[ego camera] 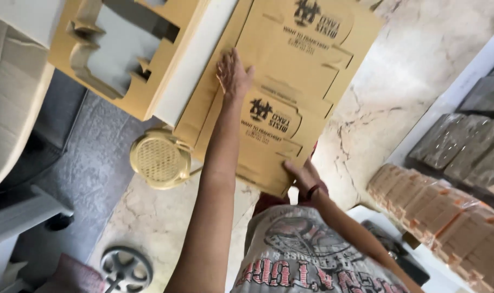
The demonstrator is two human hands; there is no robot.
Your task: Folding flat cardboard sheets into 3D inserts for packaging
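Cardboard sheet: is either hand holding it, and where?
Yes. The right hand grips the cardboard sheet at its near edge; the left hand lies flat on its upper part.

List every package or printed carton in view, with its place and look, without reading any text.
Flat box blanks: centre, tan cardboard with dark print, under the left hand and right hand.
Die-cut cardboard sheet: upper left, tan with cut-out holes.
Wrapped bundles: right, brown stacks in clear film.

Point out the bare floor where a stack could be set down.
Bare marble floor lies right of the flat cardboard sheets, above the wrapped bundles. A smaller patch lies between the round fan and the wheel. Crowded: under the left hand and right hand, and at the cut-out cardboard.
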